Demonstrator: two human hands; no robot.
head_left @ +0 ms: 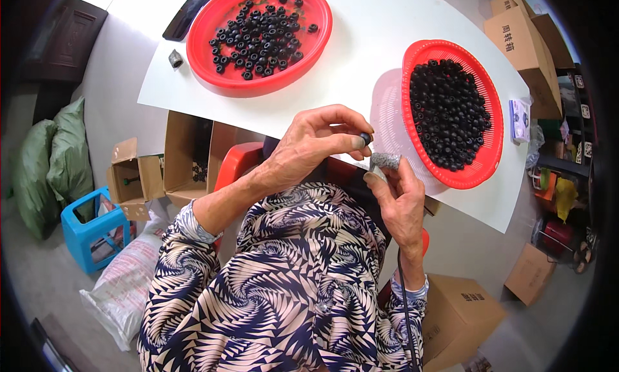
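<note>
My left hand (314, 140) pinches a small black round part (365, 138) between thumb and fingers, just above the near edge of the white table (351, 69). Close beside it, my right hand (400, 201) is closed, with thumb and index finger pressed together. Grey speckled wrapping (387, 160) covers those fingertips, and whatever they grip is too small to make out. To the right stands a red basket (498, 130) full of black round parts. At the far left of the table, a red tray (258, 88) holds more loose black ring-shaped parts.
A dark phone-like object (190, 12) and a small grey piece (175, 58) lie left of the tray. A small box (520, 120) sits at the table's right edge. Cartons (461, 320), a blue stool (97, 230) and sacks (126, 275) stand on the floor around me.
</note>
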